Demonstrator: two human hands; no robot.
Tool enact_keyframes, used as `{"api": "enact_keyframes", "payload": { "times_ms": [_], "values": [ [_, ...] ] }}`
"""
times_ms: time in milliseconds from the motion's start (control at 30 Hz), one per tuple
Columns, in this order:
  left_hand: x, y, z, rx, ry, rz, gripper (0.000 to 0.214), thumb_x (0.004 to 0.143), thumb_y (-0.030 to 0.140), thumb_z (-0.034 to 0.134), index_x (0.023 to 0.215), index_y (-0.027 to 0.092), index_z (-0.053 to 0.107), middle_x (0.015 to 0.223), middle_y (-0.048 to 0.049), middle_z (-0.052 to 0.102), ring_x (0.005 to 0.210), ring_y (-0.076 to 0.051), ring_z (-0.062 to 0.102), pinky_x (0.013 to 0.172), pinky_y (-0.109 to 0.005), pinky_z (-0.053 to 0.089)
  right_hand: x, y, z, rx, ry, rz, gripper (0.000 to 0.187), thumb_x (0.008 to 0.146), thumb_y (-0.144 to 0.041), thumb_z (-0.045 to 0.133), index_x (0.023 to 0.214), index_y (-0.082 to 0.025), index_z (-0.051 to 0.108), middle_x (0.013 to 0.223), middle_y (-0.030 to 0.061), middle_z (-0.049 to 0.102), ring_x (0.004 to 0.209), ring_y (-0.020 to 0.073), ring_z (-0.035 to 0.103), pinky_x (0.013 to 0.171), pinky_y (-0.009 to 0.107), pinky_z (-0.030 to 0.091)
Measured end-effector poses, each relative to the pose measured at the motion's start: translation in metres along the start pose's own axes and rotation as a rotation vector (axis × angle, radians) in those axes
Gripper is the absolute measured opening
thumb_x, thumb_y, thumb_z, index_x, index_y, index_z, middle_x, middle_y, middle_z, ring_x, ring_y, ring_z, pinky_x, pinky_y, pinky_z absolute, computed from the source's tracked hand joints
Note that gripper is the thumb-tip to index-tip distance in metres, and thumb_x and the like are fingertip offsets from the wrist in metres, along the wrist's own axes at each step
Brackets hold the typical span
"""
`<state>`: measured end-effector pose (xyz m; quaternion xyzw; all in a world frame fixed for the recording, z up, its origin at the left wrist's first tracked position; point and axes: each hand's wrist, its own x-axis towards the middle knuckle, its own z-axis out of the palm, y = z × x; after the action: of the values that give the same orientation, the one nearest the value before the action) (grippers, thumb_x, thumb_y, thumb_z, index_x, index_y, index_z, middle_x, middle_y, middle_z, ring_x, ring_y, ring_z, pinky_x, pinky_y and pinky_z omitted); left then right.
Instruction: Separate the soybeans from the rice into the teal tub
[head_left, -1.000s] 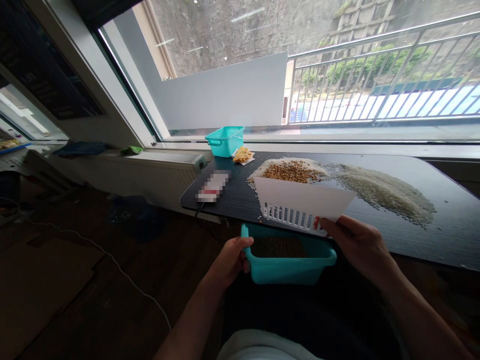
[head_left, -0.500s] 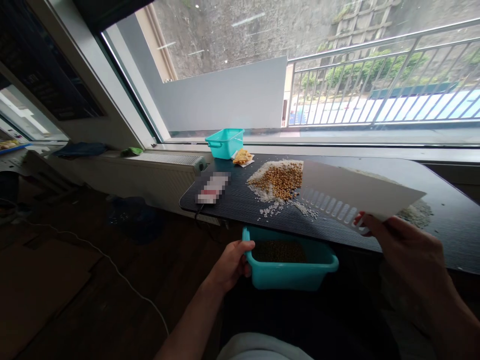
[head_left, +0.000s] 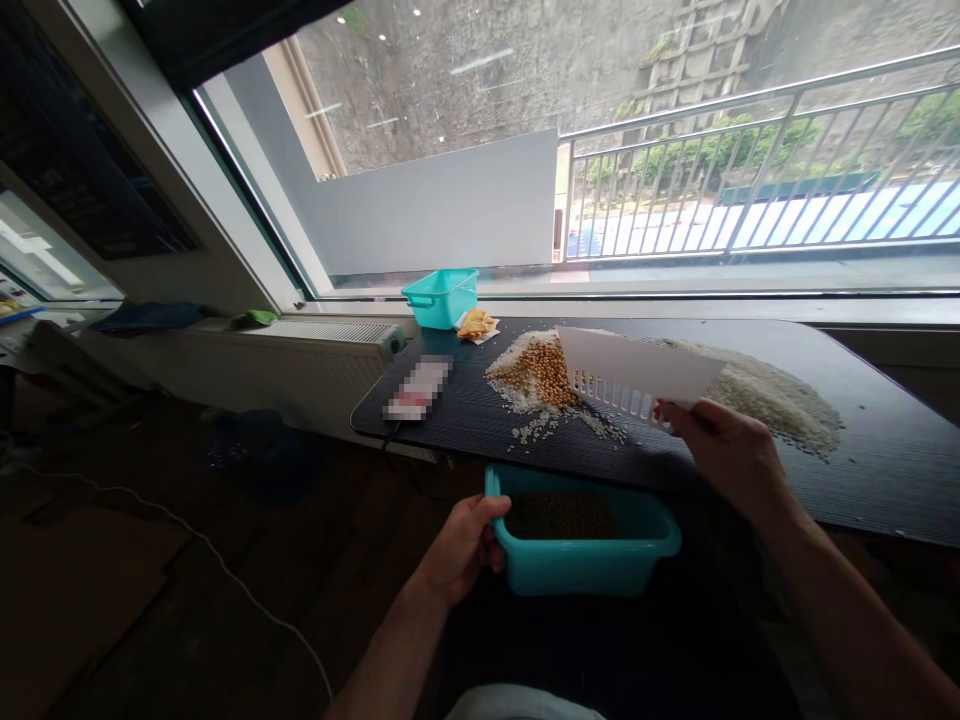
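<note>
The left hand (head_left: 469,545) holds the near tub (head_left: 585,568) at its nine o'clock end, thumb over the rim and fingers curled below. The tub sits just off the near edge of the table (head_left: 885,490), upright, with small dark grains (head_left: 562,515) over its bottom; I cannot tell what kind.

The right hand (head_left: 731,445) pinches a white card (head_left: 637,365) at the card's four o'clock corner; part of its grip is hidden behind. A row of slots runs along the card's lower edge. Taking the tub as the clock's centre, the card is between twelve and one, tilted over the tabletop. Its nine o'clock edge overlaps the beans (head_left: 544,370), golden and heaped among white grains, between eleven and twelve. Whether card and beans touch, I cannot tell. Loose white grains (head_left: 534,428) lie scattered on the heap's six o'clock side.

A pale rice mound (head_left: 795,400) spreads at two o'clock, partly behind the card. At ten o'clock lies a pixelated item (head_left: 420,388), too blocky to identify. The far tub (head_left: 442,298) stands at eleven, with a snack (head_left: 477,323) on white paper just beside it at its four o'clock.
</note>
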<state>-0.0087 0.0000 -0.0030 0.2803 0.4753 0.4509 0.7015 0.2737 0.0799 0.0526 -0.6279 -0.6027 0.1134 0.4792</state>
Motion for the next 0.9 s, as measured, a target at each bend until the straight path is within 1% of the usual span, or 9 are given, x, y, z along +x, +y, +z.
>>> {"api": "enact_keyframes", "payload": {
  "times_ms": [133,200,267,367,433,533,700,800,900],
  "values": [
    [0.001,-0.001,0.002,0.005,-0.017,-0.006,0.04,0.059,0.045,0.076,0.054,0.019,0.045,0.04,0.0082,0.04,0.033,-0.007,0.04,0.035,-0.02,0.031,-0.019,-0.015,-0.002,0.101,0.033,0.033,0.029,0.07,-0.05,0.062,0.066,-0.021,0.067,0.058,0.0013,0.064,0.058,0.0169,0.06,0.053,0.026,0.045],
    [0.002,-0.002,0.001,0.016,-0.023,0.0,0.041,0.061,0.046,0.074,0.053,0.019,0.045,0.04,0.0078,0.04,0.033,-0.007,0.039,0.035,-0.02,0.03,-0.033,-0.024,0.005,0.164,-0.019,0.021,0.028,0.072,-0.048,0.062,0.066,-0.022,0.068,0.059,0.0014,0.066,0.058,0.0174,0.061,0.054,0.027,0.047],
    [0.002,-0.003,0.0,0.025,-0.023,0.004,0.04,0.062,0.047,0.073,0.055,0.019,0.045,0.04,0.0078,0.04,0.032,-0.007,0.038,0.035,-0.02,0.029,-0.047,-0.032,0.017,0.267,-0.122,-0.013,0.027,0.073,-0.048,0.063,0.068,-0.022,0.07,0.064,0.0016,0.068,0.059,0.0179,0.062,0.054,0.027,0.05],
    [0.003,-0.004,-0.003,0.024,-0.017,0.005,0.039,0.062,0.047,0.073,0.057,0.019,0.046,0.04,0.008,0.04,0.033,-0.006,0.038,0.035,-0.02,0.029,-0.062,-0.044,0.035,0.361,-0.218,-0.018,0.027,0.075,-0.046,0.063,0.073,-0.021,0.072,0.072,0.0032,0.071,0.063,0.0182,0.064,0.055,0.027,0.052],
    [0.003,-0.005,-0.007,0.022,-0.012,0.005,0.039,0.062,0.047,0.073,0.058,0.019,0.047,0.041,0.008,0.041,0.034,-0.006,0.038,0.036,-0.02,0.029,-0.066,-0.048,0.044,0.369,-0.236,-0.019,0.026,0.075,-0.044,0.063,0.072,-0.02,0.072,0.072,0.0036,0.071,0.062,0.0174,0.063,0.054,0.026,0.052],
    [0.004,-0.006,-0.011,0.027,-0.003,0.003,0.039,0.063,0.048,0.073,0.059,0.018,0.048,0.042,0.0078,0.041,0.034,-0.006,0.039,0.036,-0.02,0.029,-0.07,-0.049,0.05,0.375,-0.239,-0.002,0.024,0.076,-0.042,0.064,0.07,-0.02,0.072,0.072,0.0036,0.071,0.061,0.0165,0.063,0.054,0.025,0.052],
    [0.006,-0.008,-0.013,0.03,0.011,0.01,0.038,0.063,0.048,0.073,0.061,0.018,0.05,0.042,0.0078,0.042,0.034,-0.007,0.039,0.036,-0.02,0.029,-0.081,-0.048,0.052,0.437,-0.282,0.015,0.021,0.077,-0.039,0.064,0.081,-0.021,0.074,0.079,0.0034,0.073,0.066,0.0179,0.065,0.058,0.026,0.054],
    [0.007,-0.009,-0.012,0.028,0.013,0.012,0.038,0.063,0.047,0.073,0.061,0.018,0.049,0.043,0.008,0.042,0.034,-0.006,0.039,0.035,-0.019,0.029,-0.083,-0.045,0.055,0.399,-0.293,-0.023,0.022,0.079,-0.039,0.062,0.081,-0.02,0.074,0.075,0.003,0.072,0.064,0.0172,0.064,0.055,0.025,0.053],
    [0.008,-0.009,-0.012,0.031,0.0,0.009,0.038,0.063,0.047,0.074,0.061,0.018,0.049,0.043,0.0081,0.042,0.034,-0.007,0.04,0.036,-0.02,0.029,-0.079,-0.04,0.056,0.304,-0.278,-0.059,0.022,0.079,-0.038,0.06,0.08,-0.02,0.074,0.073,0.0029,0.072,0.063,0.0169,0.065,0.057,0.025,0.053]
  ]
}}
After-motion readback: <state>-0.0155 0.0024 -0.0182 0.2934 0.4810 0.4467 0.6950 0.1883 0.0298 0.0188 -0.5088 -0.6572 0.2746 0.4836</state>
